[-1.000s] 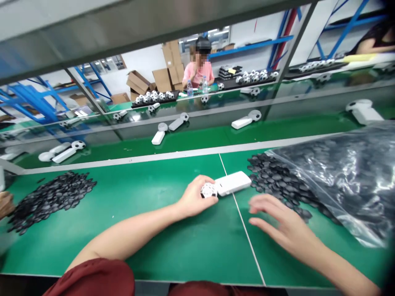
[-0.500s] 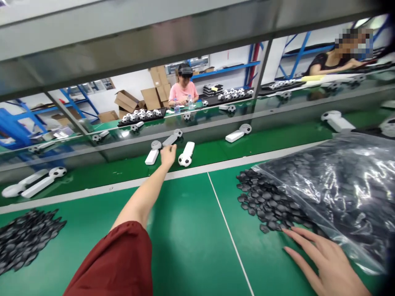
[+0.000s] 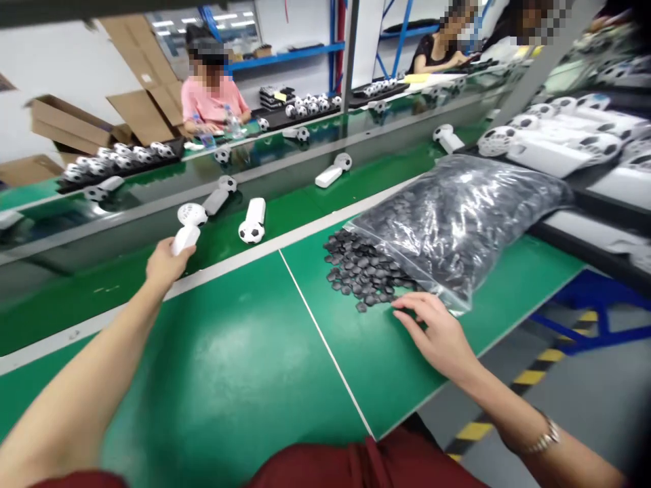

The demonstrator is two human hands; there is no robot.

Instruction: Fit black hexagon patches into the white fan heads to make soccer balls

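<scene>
My left hand [image 3: 165, 264] reaches over the conveyor and grips the lower end of a white handle with a round football-patterned head [image 3: 192, 214], which looks like a handheld fan. To its right lies another football-headed piece [image 3: 252, 230], its ball end toward me. My right hand [image 3: 432, 329] hovers at the near edge of a pile of small black pentagon-like pieces [image 3: 363, 268]. Its thumb and fingers are slightly apart, and I see nothing between them. Beside that pile lies a clear plastic bag [image 3: 447, 217] full of more black pieces.
More football-headed pieces [image 3: 333, 171] lie along the green belt [image 3: 289, 203]. At right, black trays [image 3: 610, 240] hold many white ones. Across the line a person in pink [image 3: 213, 98] sits behind trayed balls; other people work farther right. Striped floor tape [image 3: 539, 376] shows below the table edge.
My view has swung right and down, showing the trays and floor. My left hand has closed on the football-headed piece. My right hand stays by the black pile.
</scene>
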